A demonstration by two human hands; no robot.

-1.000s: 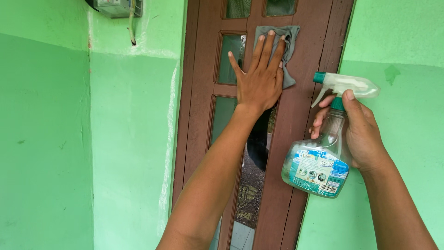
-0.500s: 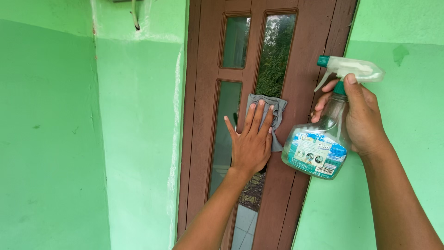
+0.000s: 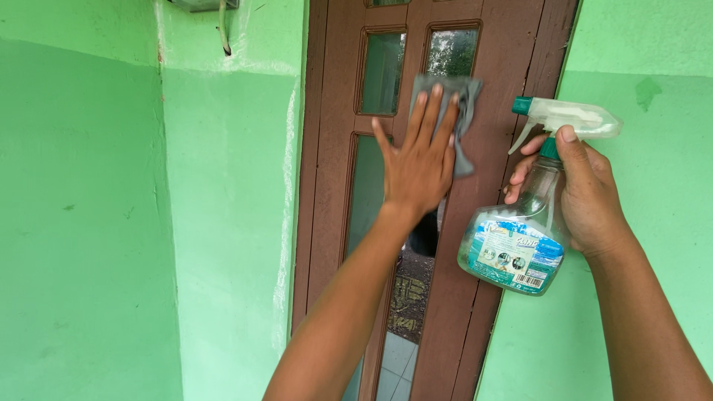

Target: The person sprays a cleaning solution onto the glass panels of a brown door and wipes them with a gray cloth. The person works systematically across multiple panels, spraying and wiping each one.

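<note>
My left hand [image 3: 418, 160] lies flat, fingers spread, pressing a grey cloth [image 3: 462, 100] against a narrow brown wooden window frame [image 3: 490, 141] with tall glass panes [image 3: 383, 72]. The cloth sits over the lower part of the right-hand pane and the wood beside it. My right hand [image 3: 584, 194] grips the neck of a clear spray bottle [image 3: 520, 230] with a teal and white trigger head and a blue label. Its nozzle points left toward the frame, a short way right of the cloth.
Green painted walls [image 3: 96, 223] flank the frame on both sides. A cable [image 3: 222, 30] hangs from a box at the top left. Through the lower glass a tiled floor [image 3: 390, 367] shows.
My left hand slid the cloth down the pane, then back up to the upper part of the frame. The bottle stayed at the right, hardly shifting.
</note>
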